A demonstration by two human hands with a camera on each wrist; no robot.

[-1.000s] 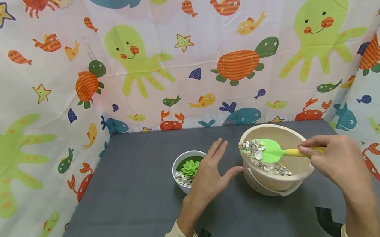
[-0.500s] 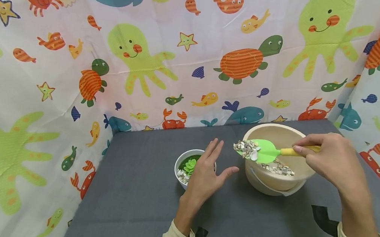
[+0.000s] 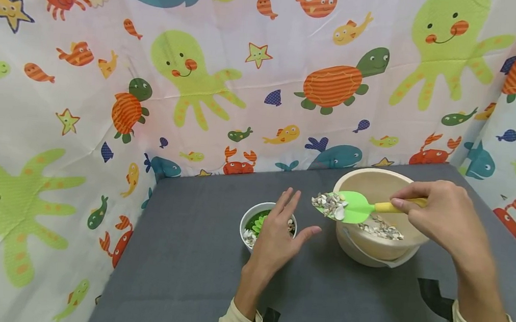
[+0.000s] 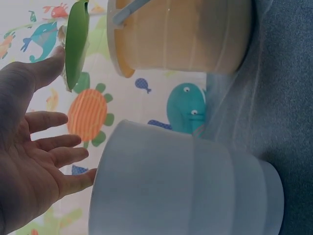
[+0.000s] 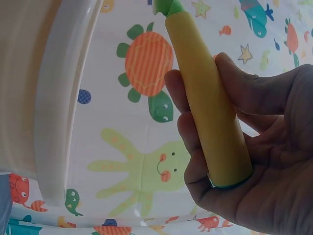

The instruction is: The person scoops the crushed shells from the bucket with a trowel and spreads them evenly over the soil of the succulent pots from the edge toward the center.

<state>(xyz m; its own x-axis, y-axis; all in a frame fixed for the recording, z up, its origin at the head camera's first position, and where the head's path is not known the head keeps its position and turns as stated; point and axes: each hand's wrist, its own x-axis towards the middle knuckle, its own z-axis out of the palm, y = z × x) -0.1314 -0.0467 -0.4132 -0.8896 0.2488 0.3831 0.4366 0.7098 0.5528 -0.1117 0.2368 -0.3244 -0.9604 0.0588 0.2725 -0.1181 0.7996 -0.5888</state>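
trowel (image 3: 357,208), likely light, stiff and steadiest held by its handle (image 3: 387,207), where right hand (image 3: 441,213) curls its fingers; left hand (image 3: 277,239), fingers spread.

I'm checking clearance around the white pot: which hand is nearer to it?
Left: the left hand is close by the white pot; the right hand is farther off to its right, by the cream bucket, holding the trowel.
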